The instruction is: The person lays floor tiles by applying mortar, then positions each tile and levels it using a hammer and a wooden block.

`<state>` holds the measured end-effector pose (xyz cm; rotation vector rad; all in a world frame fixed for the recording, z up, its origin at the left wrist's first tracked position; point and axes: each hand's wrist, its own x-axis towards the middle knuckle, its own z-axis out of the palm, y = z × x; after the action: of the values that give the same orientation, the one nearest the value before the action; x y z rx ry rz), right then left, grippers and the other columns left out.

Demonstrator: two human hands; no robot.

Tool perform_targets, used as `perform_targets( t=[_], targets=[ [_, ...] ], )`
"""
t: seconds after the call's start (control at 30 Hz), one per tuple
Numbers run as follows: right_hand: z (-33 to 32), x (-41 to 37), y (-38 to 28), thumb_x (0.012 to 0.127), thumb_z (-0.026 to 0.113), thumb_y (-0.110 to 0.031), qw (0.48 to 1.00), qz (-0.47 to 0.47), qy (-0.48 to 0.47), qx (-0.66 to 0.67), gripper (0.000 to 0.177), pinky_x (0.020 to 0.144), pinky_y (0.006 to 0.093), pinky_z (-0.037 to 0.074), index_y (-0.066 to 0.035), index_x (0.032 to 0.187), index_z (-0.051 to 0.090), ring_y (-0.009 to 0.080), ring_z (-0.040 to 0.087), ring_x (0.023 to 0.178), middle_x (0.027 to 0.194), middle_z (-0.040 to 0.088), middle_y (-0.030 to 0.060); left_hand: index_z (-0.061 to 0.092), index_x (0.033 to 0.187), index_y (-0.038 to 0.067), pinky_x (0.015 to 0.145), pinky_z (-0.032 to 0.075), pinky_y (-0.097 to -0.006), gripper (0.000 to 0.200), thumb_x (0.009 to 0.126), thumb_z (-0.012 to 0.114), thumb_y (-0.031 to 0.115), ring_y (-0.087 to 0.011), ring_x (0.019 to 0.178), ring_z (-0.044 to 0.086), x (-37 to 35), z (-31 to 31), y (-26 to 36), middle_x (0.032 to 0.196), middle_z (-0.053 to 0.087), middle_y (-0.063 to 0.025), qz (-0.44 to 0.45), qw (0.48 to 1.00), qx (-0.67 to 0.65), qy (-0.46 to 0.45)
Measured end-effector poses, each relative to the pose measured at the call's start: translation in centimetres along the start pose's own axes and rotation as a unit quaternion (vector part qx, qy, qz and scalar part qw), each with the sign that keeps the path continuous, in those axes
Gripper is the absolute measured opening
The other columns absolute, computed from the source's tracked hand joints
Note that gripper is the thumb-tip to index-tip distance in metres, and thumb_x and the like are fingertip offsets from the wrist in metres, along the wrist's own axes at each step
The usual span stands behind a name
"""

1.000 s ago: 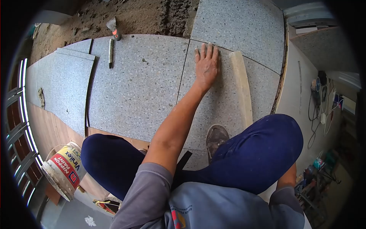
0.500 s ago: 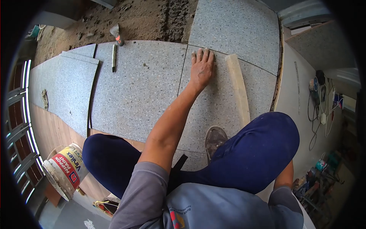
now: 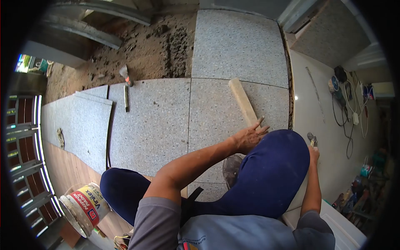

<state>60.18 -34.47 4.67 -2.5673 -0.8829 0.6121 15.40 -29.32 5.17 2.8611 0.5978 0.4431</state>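
Observation:
My left hand is at the near end of a pale wooden strip, its fingers apart and touching or just over the strip. The strip lies slanted on a grey speckled tile. Beyond my right knee, my right hand is closed around the handle of a small hammer-like tool; the knee partly hides that arm.
A scraper and a short bar lie left, near bare mortar. Stacked tiles, a crumpled glove-like item and a paint bucket are farther left. Corded power tools lie right.
My left hand has moved back from the tile toward my knee, to the strip's near end. The strip now slants more. My right hand and its tool have come into view.

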Motion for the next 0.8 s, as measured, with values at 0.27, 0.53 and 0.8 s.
perform_targets(
  t=[0.27,0.53,0.8],
  targets=[
    [0.9,2.0,5.1,0.096,0.066,-0.031,0.997,-0.067,0.011,0.029,0.032,0.039,0.0345,0.043,-0.004,0.086,0.051,0.018,0.055,0.043,0.059,0.051,0.0065,0.056,0.136,0.011,0.114,0.031,-0.0635,0.042,0.099,0.051,0.03,-0.03,0.125,0.057,2.8,3.7,0.0,0.129,0.062,-0.0094,-0.018,0.992,-0.011,-0.127],
    [0.6,1.8,5.0,0.099,0.062,-0.039,0.988,-0.15,0.033,-0.033,0.043,0.069,0.0491,0.048,0.002,0.09,0.05,0.0401,0.064,0.073,0.073,0.058,0.0211,0.051,0.101,0.004,0.077,0.051,-0.044,0.012,0.097,0.06,0.012,-0.0262,0.082,0.058,8.7,-10.7,-7.8,0.092,0.058,-0.0129,-0.12,0.983,-0.097,0.095],
    [1.7,3.0,6.4,0.101,0.057,-0.046,0.985,-0.145,0.044,-0.086,0.046,0.069,0.0519,0.05,0.0,0.1,0.053,0.0459,0.067,0.077,0.08,0.066,0.0257,0.061,0.123,0.007,0.093,0.053,-0.0331,0.03,0.107,0.054,0.031,-0.0148,0.1,0.065,6.7,-29.0,-20.1,0.107,0.067,-0.0081,-0.415,0.732,-0.455,0.29]
  ],
)
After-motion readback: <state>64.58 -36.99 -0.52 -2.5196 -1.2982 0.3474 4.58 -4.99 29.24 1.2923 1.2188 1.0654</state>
